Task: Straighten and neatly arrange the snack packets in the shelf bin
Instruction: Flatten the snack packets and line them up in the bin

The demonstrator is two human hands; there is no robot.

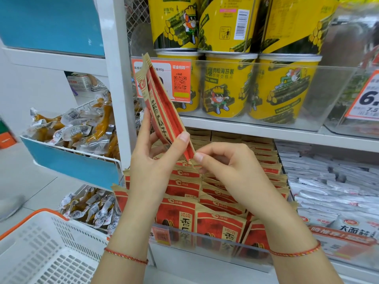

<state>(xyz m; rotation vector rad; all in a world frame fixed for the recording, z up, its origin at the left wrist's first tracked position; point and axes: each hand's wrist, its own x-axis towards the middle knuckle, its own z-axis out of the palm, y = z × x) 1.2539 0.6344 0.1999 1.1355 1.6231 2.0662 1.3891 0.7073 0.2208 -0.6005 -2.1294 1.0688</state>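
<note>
Two red-and-tan snack packets, printed with large Chinese characters, are pinched together upright by both hands: left hand grips their lower part, right hand pinches the bottom corner, above the clear shelf bin of matching packets; yellow tubs read "90g".

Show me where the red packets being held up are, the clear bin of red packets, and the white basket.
held-up red packets (162, 108), head view, on the red face midway up.
clear bin (205, 245), head view, on its clear front wall.
white basket (47, 249), head view, on its slotted bottom.
</note>
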